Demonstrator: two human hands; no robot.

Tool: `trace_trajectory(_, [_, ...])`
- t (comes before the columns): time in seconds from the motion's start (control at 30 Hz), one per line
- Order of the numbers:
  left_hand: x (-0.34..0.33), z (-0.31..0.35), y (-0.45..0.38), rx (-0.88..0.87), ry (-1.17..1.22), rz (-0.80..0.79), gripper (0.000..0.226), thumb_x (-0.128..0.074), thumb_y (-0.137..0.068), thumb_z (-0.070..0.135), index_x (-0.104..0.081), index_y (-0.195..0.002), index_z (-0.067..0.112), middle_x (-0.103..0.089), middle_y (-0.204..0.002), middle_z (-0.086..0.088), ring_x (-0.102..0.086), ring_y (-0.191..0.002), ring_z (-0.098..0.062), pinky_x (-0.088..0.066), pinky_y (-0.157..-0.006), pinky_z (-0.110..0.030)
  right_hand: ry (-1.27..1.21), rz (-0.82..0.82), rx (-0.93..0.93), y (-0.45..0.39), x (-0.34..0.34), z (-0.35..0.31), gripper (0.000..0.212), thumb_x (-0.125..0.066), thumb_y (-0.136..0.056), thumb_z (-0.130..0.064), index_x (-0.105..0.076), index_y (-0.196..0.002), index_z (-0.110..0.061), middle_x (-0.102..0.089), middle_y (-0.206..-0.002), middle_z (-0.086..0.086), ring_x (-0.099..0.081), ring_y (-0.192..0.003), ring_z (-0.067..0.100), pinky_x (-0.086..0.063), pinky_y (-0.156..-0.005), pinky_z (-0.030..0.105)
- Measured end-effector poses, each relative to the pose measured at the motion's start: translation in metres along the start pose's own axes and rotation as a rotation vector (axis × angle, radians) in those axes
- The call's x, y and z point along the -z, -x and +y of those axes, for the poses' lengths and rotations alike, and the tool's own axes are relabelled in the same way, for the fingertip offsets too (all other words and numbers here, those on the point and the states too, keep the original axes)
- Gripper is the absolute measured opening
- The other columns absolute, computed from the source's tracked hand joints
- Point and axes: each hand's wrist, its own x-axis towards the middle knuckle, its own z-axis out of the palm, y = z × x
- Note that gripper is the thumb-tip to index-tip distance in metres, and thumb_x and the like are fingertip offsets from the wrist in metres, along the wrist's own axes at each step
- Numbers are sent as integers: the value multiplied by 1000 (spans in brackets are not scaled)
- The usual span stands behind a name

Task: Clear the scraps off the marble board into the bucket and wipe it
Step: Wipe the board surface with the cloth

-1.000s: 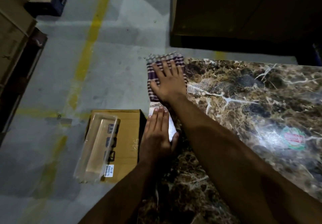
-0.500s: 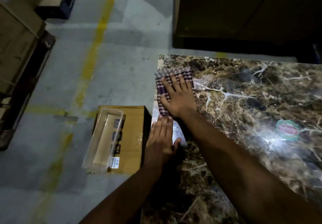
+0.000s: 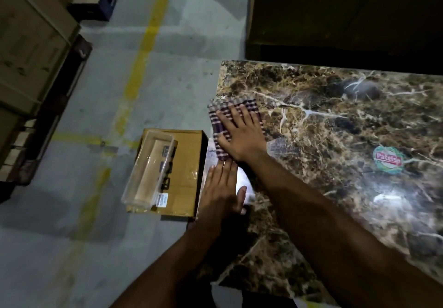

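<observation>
Marble board (image 3: 335, 140): brown stone slab with white veins, filling the frame from 1 o'clock to 5 o'clock; its left edge runs down the frame centre.
Cloth (image 3: 230, 113): purple-and-white checked, folded, lying flat on the board at its left edge, at 12 o'clock from the left hand.
Right hand (image 3: 242, 137): laid flat on the cloth, fingers straight and spread, pointing to 12 o'clock; palm presses the cloth onto the board.
Left hand (image 3: 221, 192): flat on the board's left edge, fingers straight and together, pointing to 12 o'clock; fingertips just short of the cloth and the right wrist. Holds nothing.
Hand relation: close together, left hand at 6 o'clock of the right; forearms do not cross.
Sticker (image 3: 388, 159): round, green and red, on the board at 3 o'clock from the right hand, well apart from it.
Cardboard box (image 3: 184, 164): on the floor at 9 o'clock of the left hand, just beside the board's edge.
Plastic pack (image 3: 149, 171): clear, lying on top of the box, tilted.
Floor (image 3: 72, 211): grey concrete with yellow lines.
Bucket: no position readable.
</observation>
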Motion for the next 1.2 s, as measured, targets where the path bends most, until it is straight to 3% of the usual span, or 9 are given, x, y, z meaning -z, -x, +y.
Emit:
trace_trajectory(0.2, [-1,9,13,17,-39,71,63,-47,-101,38,-40,-150,0,-38,-157,-19,-33,-149,-32,-33,-117,-49,0,38,-235,-2,7,25,76,-19,-97,-68,-1,-162,-32,5,-170,11,9,-155,36,7,-124,54])
trace_trajectory(0.33, [-3,9,30,30,-40,-23,68,-46,-101,42,-36,-152,0,-34,-159,-19,-29,-150,-31,-30,-119,-49,38,5,-28,7,-2,-10,74,-18,-96,-67,-5,-161,-35,-2,-171,7,2,-156,33,3,-125,52])
trace_trajectory(0.43, [0,15,56,-14,-97,33,63,-47,-101,41,-44,-148,-2,-44,-153,-20,-37,-146,-34,-32,-119,-48,46,3,20,59,-11,-1,73,-15,-95,-67,-3,-161,-38,0,-171,4,3,-157,29,2,-126,50])
trace_trajectory(0.63, [10,11,86,-23,-20,-119,70,-34,-104,49,-23,-158,5,-20,-166,-13,-16,-154,-27,-19,-125,-44,-9,0,-320,85,-12,2,74,-24,-99,-66,1,-161,-35,6,-170,9,9,-156,36,7,-123,54])
trace_trajectory(0.7, [11,10,96,-26,15,-144,72,-32,-102,49,-22,-158,6,-17,-166,-12,-13,-155,-25,-12,-126,-41,-6,0,-255,70,-18,-28,74,-23,-99,-66,3,-161,-36,7,-170,7,10,-155,35,8,-122,54])
trace_trajectory(0.87, [17,0,130,-133,-21,-161,69,-39,-100,48,-34,-154,5,-36,-160,-13,-28,-149,-29,-11,-124,-38,58,-7,16,109,-33,-57,70,-16,-94,-65,-6,-160,-42,-4,-171,2,1,-157,28,-1,-125,51])
trace_trajectory(0.97, [21,-7,150,-180,5,-172,67,-33,-102,47,-27,-157,9,-29,-164,-9,-20,-153,-24,-2,-125,-35,29,36,-128,144,-39,-37,71,-13,-93,-65,-6,-160,-41,-4,-171,3,1,-157,29,-1,-125,52])
trace_trajectory(1.07, [20,-16,162,-194,86,-207,68,-29,-102,45,-20,-160,10,-15,-167,-7,-6,-156,-20,-7,-126,-40,2,78,-332,139,-40,-37,70,-23,-99,-63,-4,-161,-37,-1,-171,7,3,-156,33,0,-125,55])
trace_trajectory(1.2, [24,-18,174,-159,214,-198,63,-34,-99,30,-26,-158,8,-18,-167,-9,-7,-156,-21,-11,-126,-41,23,62,-174,125,-47,-80,68,-21,-98,-63,-8,-161,-38,-5,-171,6,1,-156,33,0,-125,54])
